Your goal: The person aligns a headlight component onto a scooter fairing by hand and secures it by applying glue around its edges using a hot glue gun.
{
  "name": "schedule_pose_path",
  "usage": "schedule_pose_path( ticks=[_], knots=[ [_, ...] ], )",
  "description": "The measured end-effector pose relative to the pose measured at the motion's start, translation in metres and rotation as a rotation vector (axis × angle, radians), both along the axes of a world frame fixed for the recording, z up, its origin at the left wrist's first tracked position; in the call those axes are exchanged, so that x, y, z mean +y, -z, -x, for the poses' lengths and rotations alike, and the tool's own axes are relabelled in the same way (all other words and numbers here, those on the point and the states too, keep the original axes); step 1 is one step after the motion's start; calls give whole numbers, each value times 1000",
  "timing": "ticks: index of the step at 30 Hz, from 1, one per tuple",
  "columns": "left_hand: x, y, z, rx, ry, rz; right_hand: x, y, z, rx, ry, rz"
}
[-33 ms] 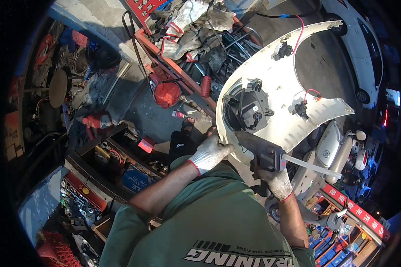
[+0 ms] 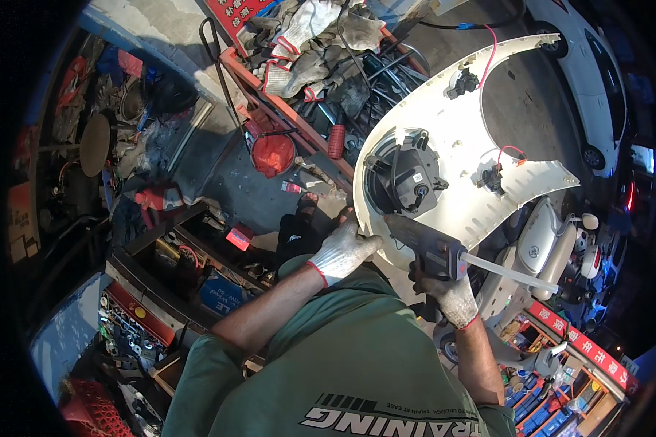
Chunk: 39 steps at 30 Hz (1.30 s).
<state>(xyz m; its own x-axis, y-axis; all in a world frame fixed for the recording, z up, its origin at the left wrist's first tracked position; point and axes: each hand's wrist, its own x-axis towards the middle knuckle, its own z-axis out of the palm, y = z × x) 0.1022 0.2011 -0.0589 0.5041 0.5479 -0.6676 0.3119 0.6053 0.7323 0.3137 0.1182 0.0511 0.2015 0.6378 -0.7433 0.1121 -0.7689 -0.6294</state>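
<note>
**Signs, labels and boxes around the workshop**

A red sign [image 2: 235, 10] with pale lettering stands at the top, above the cluttered rack. A long red banner sign [image 2: 584, 348] with white characters runs along the lower right. A blue box [image 2: 219, 288] with white print sits in the tool drawer on the left, and a small red packet [image 2: 238, 237] lies just above it. A white label [image 2: 418, 177] is stuck on the dark lamp housing.

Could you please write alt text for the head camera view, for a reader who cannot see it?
Seen from above, a person in a green shirt steadies a white scooter front panel with the gloved left hand, while the gloved right hand holds a dark glue gun against the panel's lower edge. Cluttered tool trays and a heap of work gloves surround them.
</note>
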Motion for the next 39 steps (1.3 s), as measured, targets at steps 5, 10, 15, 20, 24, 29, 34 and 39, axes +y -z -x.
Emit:
schedule_pose_path(
  ticks=[5,10,15,20,24,29,34,39],
  knots=[
    [-3,5,-1,-19,-19,7,-5,6,-7,22,-30,17],
    [-8,17,-2,-74,-53,21,-5,5,-4,47,30,-2],
    [-8,18,-3,-61,-46,37,-10,11,-9,27,0,-8],
    [-4,12,-2,-60,-27,68,-9,7,-5,-41,-21,-24],
    [-3,13,-1,-25,11,54,-9,8,-3,-28,10,-20],
    [-5,15,-1,-31,23,18,-8,4,-3,82,85,-9],
    [1,-2,0,-31,-16,38,-11,9,-9,149,81,-15],
    [-1,3,0,-52,-28,92,-3,0,-4,144,100,18]
  ],
)
